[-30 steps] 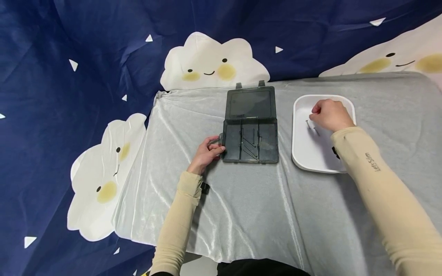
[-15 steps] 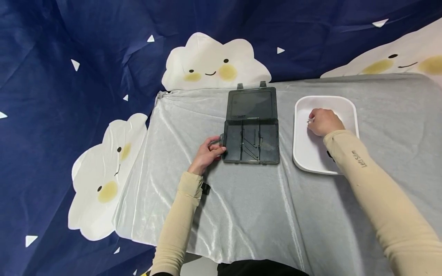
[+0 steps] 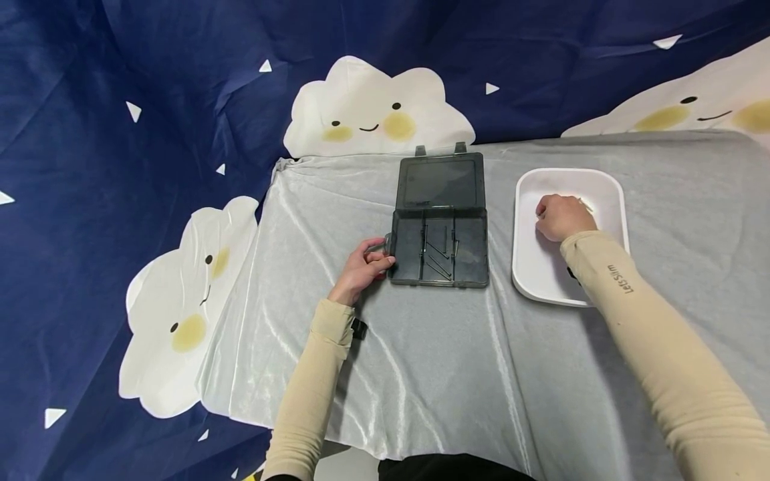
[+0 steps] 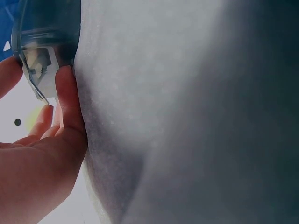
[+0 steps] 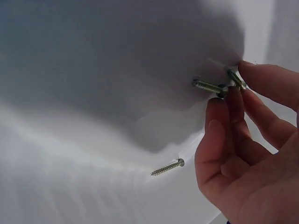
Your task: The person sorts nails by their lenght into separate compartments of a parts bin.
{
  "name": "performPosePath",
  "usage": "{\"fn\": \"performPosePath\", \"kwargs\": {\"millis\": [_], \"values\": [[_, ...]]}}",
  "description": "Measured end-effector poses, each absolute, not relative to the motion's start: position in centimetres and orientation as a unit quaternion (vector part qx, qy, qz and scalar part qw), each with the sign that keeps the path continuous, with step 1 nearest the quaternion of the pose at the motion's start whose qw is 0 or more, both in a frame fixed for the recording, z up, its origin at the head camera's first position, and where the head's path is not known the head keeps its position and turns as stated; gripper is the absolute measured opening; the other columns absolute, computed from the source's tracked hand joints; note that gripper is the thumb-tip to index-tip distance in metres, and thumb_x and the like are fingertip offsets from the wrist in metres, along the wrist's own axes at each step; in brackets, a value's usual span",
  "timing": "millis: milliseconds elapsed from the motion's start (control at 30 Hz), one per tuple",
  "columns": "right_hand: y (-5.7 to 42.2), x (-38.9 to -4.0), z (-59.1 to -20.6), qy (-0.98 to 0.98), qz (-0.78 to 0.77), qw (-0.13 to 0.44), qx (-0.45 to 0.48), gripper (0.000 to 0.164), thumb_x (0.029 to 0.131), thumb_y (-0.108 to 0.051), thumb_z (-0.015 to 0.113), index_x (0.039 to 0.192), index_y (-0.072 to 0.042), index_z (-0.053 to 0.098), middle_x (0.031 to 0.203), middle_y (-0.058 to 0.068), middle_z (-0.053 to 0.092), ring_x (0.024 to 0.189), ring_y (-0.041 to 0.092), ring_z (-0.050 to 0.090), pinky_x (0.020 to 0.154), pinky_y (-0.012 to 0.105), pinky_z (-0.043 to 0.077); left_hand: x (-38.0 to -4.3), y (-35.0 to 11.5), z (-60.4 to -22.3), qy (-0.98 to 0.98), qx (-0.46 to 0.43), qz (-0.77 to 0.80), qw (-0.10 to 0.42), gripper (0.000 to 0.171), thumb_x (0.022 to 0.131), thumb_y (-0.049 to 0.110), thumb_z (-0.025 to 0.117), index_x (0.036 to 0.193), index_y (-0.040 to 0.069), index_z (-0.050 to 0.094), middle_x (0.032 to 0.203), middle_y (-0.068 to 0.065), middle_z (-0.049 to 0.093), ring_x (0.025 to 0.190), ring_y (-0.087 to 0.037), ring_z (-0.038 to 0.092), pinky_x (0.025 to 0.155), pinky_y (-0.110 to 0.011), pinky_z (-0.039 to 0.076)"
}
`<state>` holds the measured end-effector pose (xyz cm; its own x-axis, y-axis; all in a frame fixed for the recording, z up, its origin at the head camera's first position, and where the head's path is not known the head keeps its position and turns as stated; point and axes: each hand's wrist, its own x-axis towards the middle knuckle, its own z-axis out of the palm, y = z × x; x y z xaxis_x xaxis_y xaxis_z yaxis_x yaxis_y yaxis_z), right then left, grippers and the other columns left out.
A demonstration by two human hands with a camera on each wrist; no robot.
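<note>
Below you spreads a grey cloth [image 3: 433,361], bearing a white tray [image 3: 518,260] and, left of it, an open dark box [image 3: 408,247]. Your left hand [image 3: 357,270] grips the box's left side; your right hand [image 3: 564,218], inside the tray, holds two screws [image 5: 207,86] in a narrow pinch. Long thin fasteners [image 3: 438,267] lie within the box, and another screw [image 5: 166,169] rests in the tray.

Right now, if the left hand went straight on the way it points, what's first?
The smoky translucent organizer box: the left hand has its thumb at the box's left edge, no gap visible in the head view. Going on would probably nudge it; exact depth is hard to judge.
</note>
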<state>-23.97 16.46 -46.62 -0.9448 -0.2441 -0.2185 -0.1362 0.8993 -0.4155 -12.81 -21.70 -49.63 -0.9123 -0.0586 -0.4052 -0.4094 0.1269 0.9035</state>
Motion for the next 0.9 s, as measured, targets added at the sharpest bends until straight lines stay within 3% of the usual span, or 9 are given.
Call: {"fn": "performPosePath", "kwargs": {"millis": [233, 667, 900], "values": [[16.45, -23.80, -46.78, 0.967, -0.204, 0.119, -0.094, 0.020, 0.077, -0.007, 0.053, 0.091, 0.000, 0.064, 0.091, 0.024, 0.065, 0.087, 0.046, 0.058, 0.074, 0.057, 0.044, -12.95, -21.57, -49.69, 0.739, -0.165, 0.639, 0.137, 0.055, 0.086, 0.008, 0.072, 0.136, 0.014, 0.049, 0.086, 0.006, 0.066, 0.076, -0.006, 0.062, 0.067, -0.025, 0.052], [16.14, -23.26, -46.30, 0.965, -0.206, 0.145, -0.080, 0.018, 0.078, -0.015, 0.062, 0.090, -0.002, 0.060, 0.092, 0.024, 0.061, 0.087, 0.041, 0.056, 0.069, 0.052, 0.044, -12.77, -21.60, -49.30, 0.738, -0.164, 0.639, 0.142, 0.057, 0.086, 0.009, 0.072, 0.138, 0.013, 0.048, 0.089, 0.004, 0.065, 0.076, -0.007, 0.062, 0.069, -0.025, 0.052], [16.12, -23.12, -46.31, 0.964, -0.203, 0.152, -0.081, 0.021, 0.079, -0.017, 0.060, 0.093, -0.002, 0.059, 0.096, 0.025, 0.061, 0.088, 0.042, 0.056, 0.069, 0.052, 0.044, -12.75, -21.50, -49.27, 0.737, -0.167, 0.641, 0.139, 0.056, 0.086, 0.008, 0.072, 0.137, 0.013, 0.048, 0.089, 0.003, 0.066, 0.076, -0.007, 0.062, 0.068, -0.025, 0.052]]}}
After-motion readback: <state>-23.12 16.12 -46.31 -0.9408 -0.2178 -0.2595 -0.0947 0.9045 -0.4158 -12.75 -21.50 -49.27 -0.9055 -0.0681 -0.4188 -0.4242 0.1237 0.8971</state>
